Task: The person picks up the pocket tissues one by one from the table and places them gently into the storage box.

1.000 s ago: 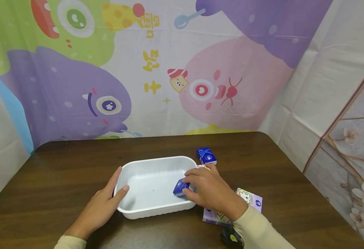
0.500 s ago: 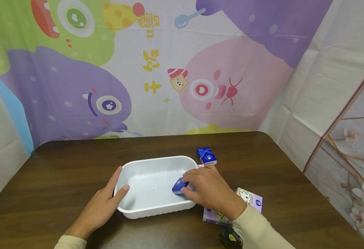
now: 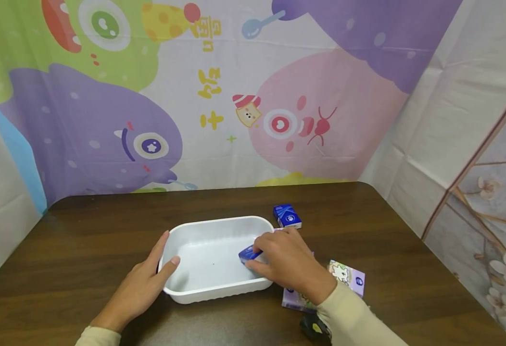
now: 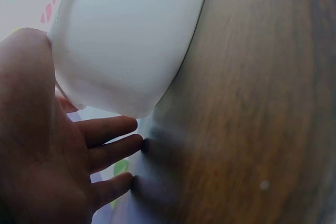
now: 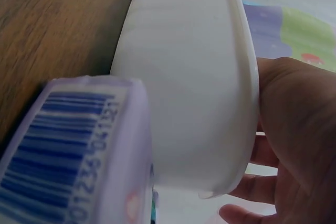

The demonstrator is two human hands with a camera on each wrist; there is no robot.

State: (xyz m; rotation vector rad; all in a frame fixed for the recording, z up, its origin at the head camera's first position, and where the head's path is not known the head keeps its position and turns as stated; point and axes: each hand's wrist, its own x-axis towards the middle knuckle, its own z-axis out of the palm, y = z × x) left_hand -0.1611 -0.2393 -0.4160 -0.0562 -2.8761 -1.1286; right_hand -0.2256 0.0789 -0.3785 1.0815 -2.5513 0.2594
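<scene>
A white plastic tray [image 3: 209,289] stands on the table. My left hand [image 3: 136,288] holds its left end, thumb over the rim and fingers along the outside; in the left wrist view the other fingers reach past the tray wall [image 4: 126,40]. My right hand [image 3: 289,262] reaches over the right rim and grips a small blue tissue pack [image 3: 246,254] low inside the tray, near its right end. The fingers cover part of the pack. In the right wrist view the tray's outer wall [image 5: 189,77] hides the pack from sight.
Another blue tissue pack [image 3: 286,216] lies behind the tray on the right. Purple cartoon tissue packs [image 3: 354,279] lie right of the tray, partly under my right forearm; one shows a barcode [image 5: 58,150]. A black object with a yellow mark [image 3: 315,329] sits by the right wrist.
My right hand has shifted slightly left and turned, tipping the blue tissue pack and moving it a little up and left in the tray. The left hand and tray stay put.
</scene>
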